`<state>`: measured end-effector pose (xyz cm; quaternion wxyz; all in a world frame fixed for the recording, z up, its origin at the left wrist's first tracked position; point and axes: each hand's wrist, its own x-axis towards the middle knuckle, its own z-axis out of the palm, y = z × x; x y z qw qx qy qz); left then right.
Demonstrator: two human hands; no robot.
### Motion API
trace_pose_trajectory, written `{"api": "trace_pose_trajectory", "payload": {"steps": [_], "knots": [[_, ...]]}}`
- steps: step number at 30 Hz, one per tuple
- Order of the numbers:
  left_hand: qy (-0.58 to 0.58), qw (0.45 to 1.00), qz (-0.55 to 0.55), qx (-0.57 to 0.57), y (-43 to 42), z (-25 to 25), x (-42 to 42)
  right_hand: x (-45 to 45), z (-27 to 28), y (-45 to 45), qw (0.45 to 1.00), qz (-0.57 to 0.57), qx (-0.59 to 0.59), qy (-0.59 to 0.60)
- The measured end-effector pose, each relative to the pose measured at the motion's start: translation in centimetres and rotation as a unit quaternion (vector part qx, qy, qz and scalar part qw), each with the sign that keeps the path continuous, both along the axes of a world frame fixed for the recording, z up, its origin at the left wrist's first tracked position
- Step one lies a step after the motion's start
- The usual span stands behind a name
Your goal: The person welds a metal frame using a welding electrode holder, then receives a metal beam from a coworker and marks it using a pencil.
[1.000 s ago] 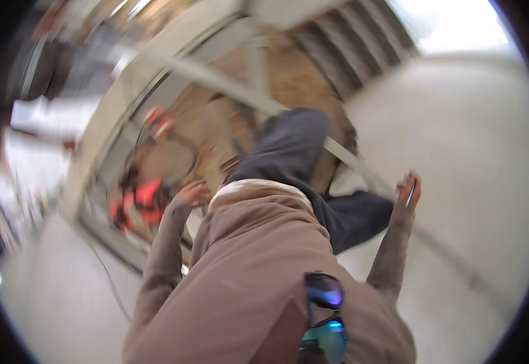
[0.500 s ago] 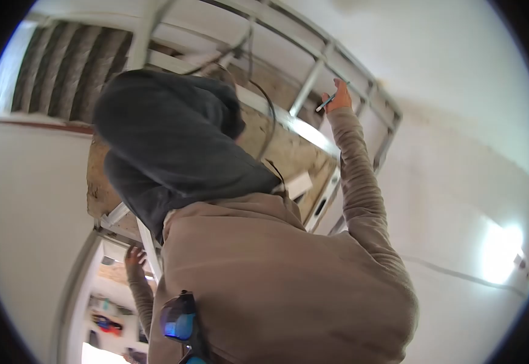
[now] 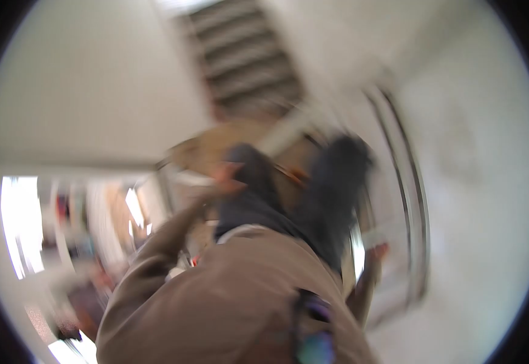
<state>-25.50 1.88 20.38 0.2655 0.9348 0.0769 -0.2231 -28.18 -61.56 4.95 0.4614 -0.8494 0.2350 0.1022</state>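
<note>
The view is smeared by motion. My left hand (image 3: 228, 178) is at the inner side of my left knee, in front of the dark trousers (image 3: 255, 200); its fingers look apart and nothing shows in them. Low on the right, beside my right thigh, is my right hand (image 3: 376, 252), too blurred to show its fingers or anything held. Sunglasses (image 3: 313, 330) hang on the front of my brown top (image 3: 246, 291).
Dark steps or slats (image 3: 246, 54) stand beyond my knees. A tan wooden surface (image 3: 210, 151) lies under and ahead of them. Curved metal rails (image 3: 407, 200) run on the right, by a pale wall (image 3: 471, 151). A doorway (image 3: 94, 212) opens on the left.
The view has swung round, bringing the slats to the top centre. My left hand has come up to the knee; my right hand, earlier raised with a thin stick-like item, is now lower.
</note>
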Motion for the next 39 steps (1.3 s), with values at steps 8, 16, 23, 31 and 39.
{"api": "trace_pose_trajectory", "payload": {"steps": [8, 16, 23, 31, 39], "knots": [[0.007, 0.94, 0.341, -0.019, -4.2, -0.3, -1.7, 43.0, 16.7, 15.1, 0.876, 0.351, -0.101, -0.315], [0.03, 0.904, 0.418, -0.082, -3.3, -1.1, 0.2, 48.6, 28.4, 37.2, 0.895, 0.432, 0.013, -0.116], [-0.003, 0.903, 0.415, -0.109, -3.0, -1.0, -0.6, 40.6, 16.4, 45.8, 0.77, 0.634, -0.071, 0.018], [-0.159, 0.648, 0.645, -0.373, 4.7, -3.3, -23.8, 45.3, 16.2, 41.8, 0.865, 0.489, -0.088, 0.063], [-0.183, 0.322, 0.928, -0.039, -10.6, -4.9, -52.9, 44.4, 14.2, 43.0, 0.786, 0.59, -0.182, 0.041]]}}
